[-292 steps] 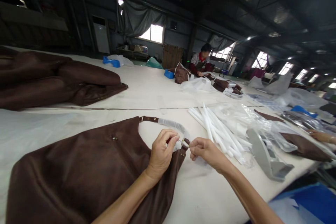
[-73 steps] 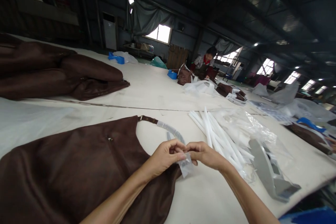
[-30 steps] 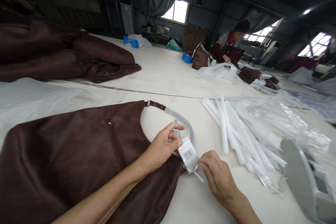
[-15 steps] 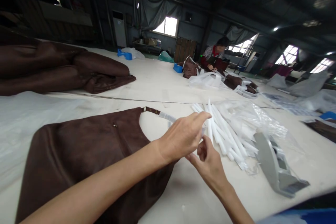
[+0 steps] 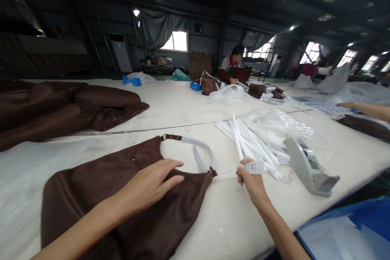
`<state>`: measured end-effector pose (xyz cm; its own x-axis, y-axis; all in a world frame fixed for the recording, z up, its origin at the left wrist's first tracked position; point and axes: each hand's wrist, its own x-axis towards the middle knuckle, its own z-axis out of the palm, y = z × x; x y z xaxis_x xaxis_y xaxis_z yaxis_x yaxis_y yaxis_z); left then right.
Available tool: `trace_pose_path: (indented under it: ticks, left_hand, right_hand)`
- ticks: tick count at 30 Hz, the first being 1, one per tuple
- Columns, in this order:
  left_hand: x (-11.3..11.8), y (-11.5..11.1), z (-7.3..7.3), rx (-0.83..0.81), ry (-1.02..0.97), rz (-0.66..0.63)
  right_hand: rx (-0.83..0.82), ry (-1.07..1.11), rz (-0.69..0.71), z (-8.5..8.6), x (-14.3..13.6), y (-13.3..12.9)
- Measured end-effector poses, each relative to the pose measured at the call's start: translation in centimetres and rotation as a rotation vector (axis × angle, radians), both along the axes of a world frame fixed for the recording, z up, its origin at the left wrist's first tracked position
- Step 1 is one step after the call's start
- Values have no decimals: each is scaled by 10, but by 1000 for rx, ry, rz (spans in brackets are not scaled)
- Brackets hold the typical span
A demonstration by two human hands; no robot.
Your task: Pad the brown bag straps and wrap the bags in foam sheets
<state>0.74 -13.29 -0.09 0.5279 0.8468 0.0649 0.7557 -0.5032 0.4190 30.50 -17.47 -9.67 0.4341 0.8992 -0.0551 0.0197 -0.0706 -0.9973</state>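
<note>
A brown leather shoulder bag (image 5: 128,187) lies flat in front of me, its strap (image 5: 198,143) arched away and mostly wrapped in a clear covering. Over the bag's upper part hovers my left hand (image 5: 158,176), open, thumb and fingers apart, holding nothing. To the right of the bag, my right hand (image 5: 250,178) is closed on a small translucent white piece (image 5: 255,167); its exact kind is unclear. A faint thin line runs between this hand and the strap's end. Beyond my right hand, several white tubes (image 5: 237,138) lie in a loose pile.
A grey tape dispenser (image 5: 307,166) stands at right, beside crumpled clear plastic (image 5: 274,124). More brown bags (image 5: 70,105) lie at left, near a plastic sheet (image 5: 70,170). A blue bin (image 5: 365,219) sits below the table edge. Across the table, a person (image 5: 233,65) works; another person's arm (image 5: 368,109) reaches in at right.
My hands, together beyond the strap before, are now apart. The left has drawn back over the bag; the right has moved toward the tubes, with the translucent piece visible in it.
</note>
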Motion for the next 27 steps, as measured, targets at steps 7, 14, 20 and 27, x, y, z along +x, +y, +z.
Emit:
trace_pose_path:
  ticks: [7, 14, 20, 27]
  left_hand:
    - [-117, 0, -41, 61, 202, 121]
    - [-12, 22, -6, 72, 61, 20]
    - [113, 55, -22, -116, 43, 45]
    - [160, 93, -57, -393, -197, 110]
  right_hand:
    - [-63, 123, -38, -15, 11, -19]
    - [-23, 179, -1, -12, 5, -34]
    - [-37, 187, 3, -17, 6, -35]
    - [-85, 536, 24, -11, 11, -42]
